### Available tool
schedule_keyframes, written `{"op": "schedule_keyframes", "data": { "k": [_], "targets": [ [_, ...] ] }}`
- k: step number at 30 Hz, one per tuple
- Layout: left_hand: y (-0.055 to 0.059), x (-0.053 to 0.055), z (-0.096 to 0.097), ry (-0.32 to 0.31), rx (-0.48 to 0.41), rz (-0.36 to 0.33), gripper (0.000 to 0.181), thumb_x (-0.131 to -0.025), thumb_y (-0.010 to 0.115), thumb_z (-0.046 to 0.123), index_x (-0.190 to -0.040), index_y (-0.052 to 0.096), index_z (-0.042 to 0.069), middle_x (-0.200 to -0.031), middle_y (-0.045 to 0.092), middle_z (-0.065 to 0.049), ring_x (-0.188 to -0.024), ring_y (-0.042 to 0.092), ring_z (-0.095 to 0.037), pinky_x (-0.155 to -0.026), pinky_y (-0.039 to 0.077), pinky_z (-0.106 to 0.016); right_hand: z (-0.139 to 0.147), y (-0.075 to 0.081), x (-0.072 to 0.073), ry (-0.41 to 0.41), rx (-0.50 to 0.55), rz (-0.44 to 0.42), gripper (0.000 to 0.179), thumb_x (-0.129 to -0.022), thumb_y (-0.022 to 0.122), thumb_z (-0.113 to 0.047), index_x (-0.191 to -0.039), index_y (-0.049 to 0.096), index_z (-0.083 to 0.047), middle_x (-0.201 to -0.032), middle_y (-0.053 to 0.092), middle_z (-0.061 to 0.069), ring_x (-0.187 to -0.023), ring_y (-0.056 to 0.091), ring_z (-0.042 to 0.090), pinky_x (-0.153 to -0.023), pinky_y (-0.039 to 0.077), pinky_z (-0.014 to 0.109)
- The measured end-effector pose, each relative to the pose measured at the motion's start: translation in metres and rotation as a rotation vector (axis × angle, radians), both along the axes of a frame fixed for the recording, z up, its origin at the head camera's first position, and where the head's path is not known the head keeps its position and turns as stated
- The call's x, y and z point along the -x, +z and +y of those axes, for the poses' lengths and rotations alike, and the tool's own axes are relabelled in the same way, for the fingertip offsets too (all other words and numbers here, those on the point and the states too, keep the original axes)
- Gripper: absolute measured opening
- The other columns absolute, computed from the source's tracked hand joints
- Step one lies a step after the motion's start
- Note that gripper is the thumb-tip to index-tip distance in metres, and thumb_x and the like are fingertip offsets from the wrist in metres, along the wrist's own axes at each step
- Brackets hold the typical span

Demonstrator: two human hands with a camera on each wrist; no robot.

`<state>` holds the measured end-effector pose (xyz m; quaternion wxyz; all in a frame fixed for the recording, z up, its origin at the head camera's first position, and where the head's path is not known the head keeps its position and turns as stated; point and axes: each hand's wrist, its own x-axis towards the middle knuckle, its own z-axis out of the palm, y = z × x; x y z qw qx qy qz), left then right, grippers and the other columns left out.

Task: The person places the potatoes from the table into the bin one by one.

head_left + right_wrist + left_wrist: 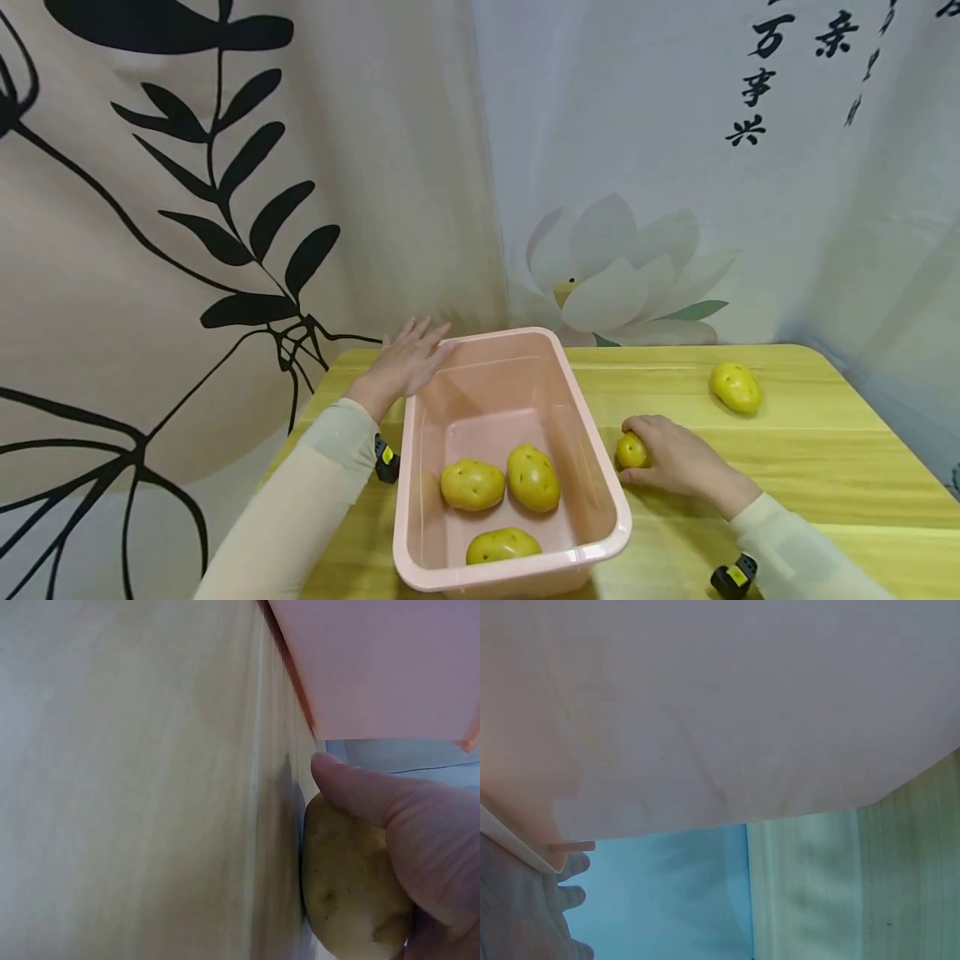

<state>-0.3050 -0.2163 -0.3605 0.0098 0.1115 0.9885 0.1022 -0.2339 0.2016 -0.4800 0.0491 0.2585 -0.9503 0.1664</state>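
A pink plastic basin (525, 335) stands on the table, with three yellow potatoes inside: one at the left (472, 485), one at the right (533, 477) and one near the front wall (502, 546). My left hand (405, 360) rests on the basin's far left rim with its fingers straight. To the right of the basin, my right hand (671, 454) grips another potato (632, 451), thumb on one side and fingers curled over the other. In the right wrist view this potato (349, 877) is close to the tabletop; the palm hides part of it.
One more potato (736, 387) lies at the far right of the wooden table (810, 467). Behind the table hangs a curtain (390, 167) printed with black leaves, a pale flower and characters. The basin's wall (727, 712) fills most of the left wrist view.
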Motion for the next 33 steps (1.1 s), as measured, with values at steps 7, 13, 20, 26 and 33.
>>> {"op": "schedule_keyframes", "data": {
  "k": [7, 13, 20, 26, 33],
  "targets": [
    [0.0002, 0.0009, 0.0015, 0.000, 0.002, 0.001, 0.067, -0.096, 0.013, 0.067, -0.154, 0.018, 0.034, -0.161, 0.005, -0.007, -0.146, -0.005, -0.030, -0.110, -0.001, -0.065, 0.0004, 0.0011, -0.0007, 0.068, -0.013, 0.010, 0.074, -0.071, 0.081, -0.050, -0.128, 0.057, -0.009, -0.122, 0.060, 0.013, -0.109, 0.058, 0.029, -0.089, 0.049, 0.049],
    [0.0009, 0.0001, 0.0011, 0.003, 0.006, 0.007, 0.066, -0.096, 0.014, 0.066, -0.154, 0.019, 0.034, -0.161, 0.005, -0.007, -0.146, -0.004, -0.031, -0.110, 0.000, -0.065, 0.0006, 0.0071, -0.0004, 0.160, -0.049, -0.013, 0.067, -0.072, 0.084, -0.034, -0.130, 0.059, -0.010, -0.124, 0.058, 0.014, -0.111, 0.057, 0.032, -0.092, 0.048, 0.052],
    [0.0004, -0.0025, 0.0015, 0.006, 0.003, -0.007, 0.065, -0.097, 0.014, 0.065, -0.154, 0.019, 0.034, -0.161, 0.005, -0.007, -0.146, -0.004, -0.030, -0.110, 0.000, -0.065, 0.0012, 0.0074, -0.0011, 0.158, -0.068, -0.045, 0.062, -0.074, 0.084, -0.028, -0.127, 0.059, -0.008, -0.121, 0.058, 0.015, -0.108, 0.057, 0.032, -0.087, 0.050, 0.052],
    [0.0006, -0.0019, 0.0017, 0.012, 0.001, -0.007, 0.067, -0.096, 0.014, 0.067, -0.154, 0.020, 0.033, -0.161, 0.005, -0.008, -0.146, -0.004, -0.031, -0.110, 0.000, -0.065, 0.0021, 0.0032, 0.0027, 0.120, -0.060, -0.050, 0.061, -0.075, 0.083, -0.034, -0.127, 0.060, -0.011, -0.118, 0.059, 0.013, -0.104, 0.058, 0.028, -0.087, 0.050, 0.051],
    [-0.0014, -0.0008, 0.0018, 0.015, 0.005, -0.007, 0.067, -0.096, 0.014, 0.067, -0.154, 0.019, 0.033, -0.161, 0.005, -0.006, -0.147, -0.004, -0.030, -0.110, -0.001, -0.064, 0.0093, -0.0012, 0.0087, 0.113, 0.008, -0.062, 0.061, -0.073, 0.083, -0.036, -0.124, 0.060, -0.010, -0.115, 0.060, 0.009, -0.102, 0.059, 0.026, -0.088, 0.049, 0.049]
  ]
}}
